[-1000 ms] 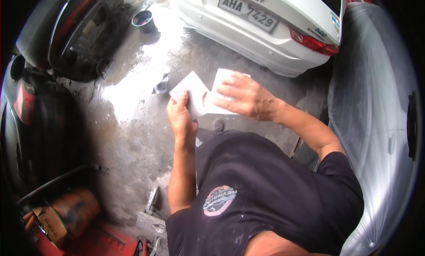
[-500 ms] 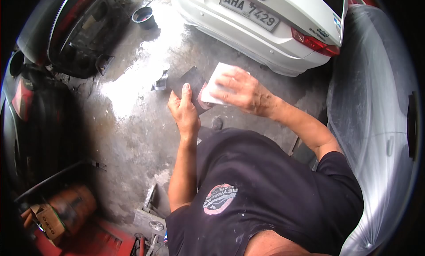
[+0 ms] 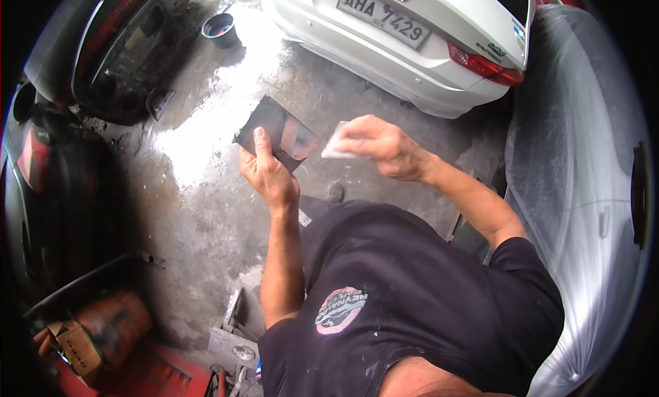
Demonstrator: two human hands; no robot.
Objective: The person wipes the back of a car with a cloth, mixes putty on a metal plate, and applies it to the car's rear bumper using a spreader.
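Dark square sheet (image 3: pixel 278 133) tilted; white folded piece (image 3: pixel 336 144), perhaps paper.

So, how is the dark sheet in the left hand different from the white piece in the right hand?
The dark sheet is near black with a glossy reddish patch; the white piece is plain and pale. The dark sheet shows its broad, nearly square face, while the white piece shows only a narrow strip. The left hand pins the dark sheet under the thumb; the right hand covers most of the white piece. Both are thin, flat and held above the wet floor.
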